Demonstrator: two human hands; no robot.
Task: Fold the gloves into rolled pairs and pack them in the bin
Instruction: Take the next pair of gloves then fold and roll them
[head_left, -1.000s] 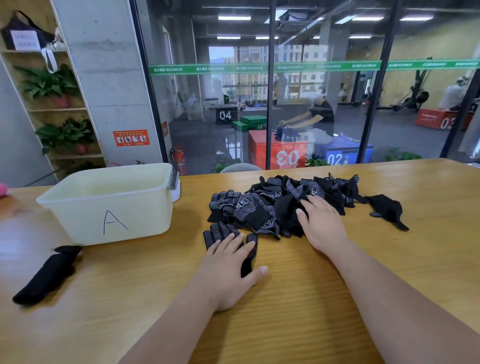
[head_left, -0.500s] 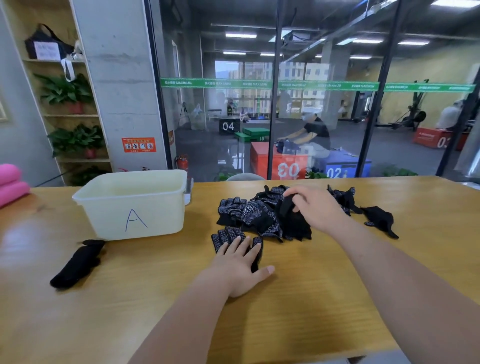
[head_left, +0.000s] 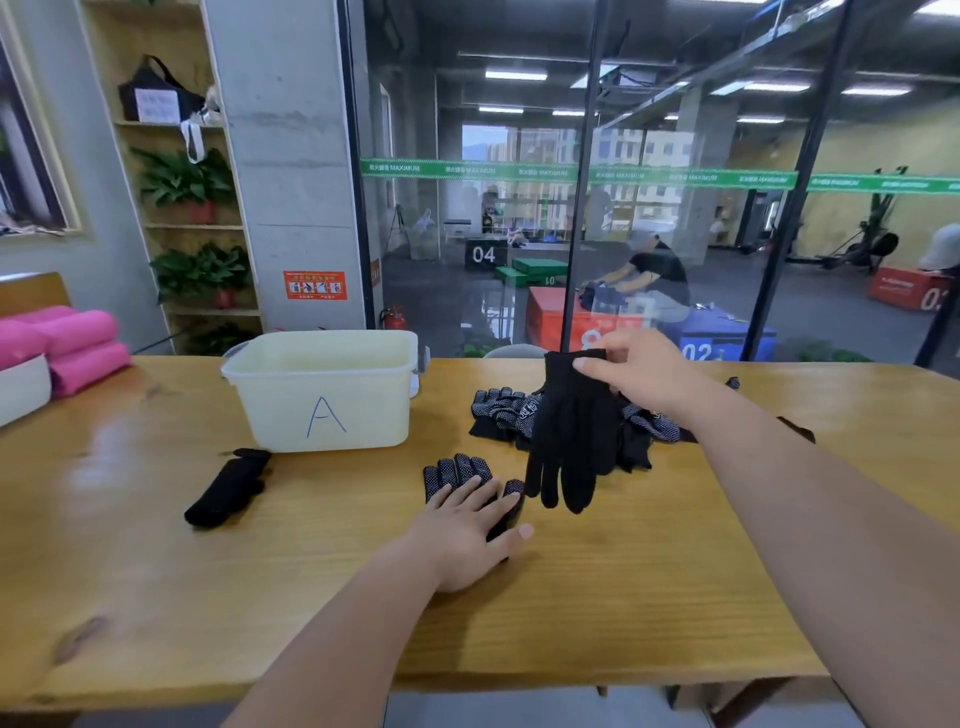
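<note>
My right hand (head_left: 636, 371) pinches the cuff of a black glove (head_left: 571, 436), which hangs fingers-down above the table. Behind it lies a pile of black dotted gloves (head_left: 506, 413). My left hand (head_left: 467, 530) rests flat, fingers spread, on another dotted glove (head_left: 457, 470) lying on the wooden table (head_left: 156, 597). A cream bin (head_left: 324, 392) marked "A" stands to the left of the pile. A rolled black glove pair (head_left: 228, 491) lies in front of the bin.
Pink rolled towels (head_left: 67, 348) and a white container (head_left: 21, 387) sit at the table's far left. A glass wall runs just behind the table. One more black glove (head_left: 797, 428) peeks out beyond my right forearm.
My right hand has taken a black glove from the pile and lifted it by the cuff. My left hand stayed on the flat glove. The camera tilted up.
</note>
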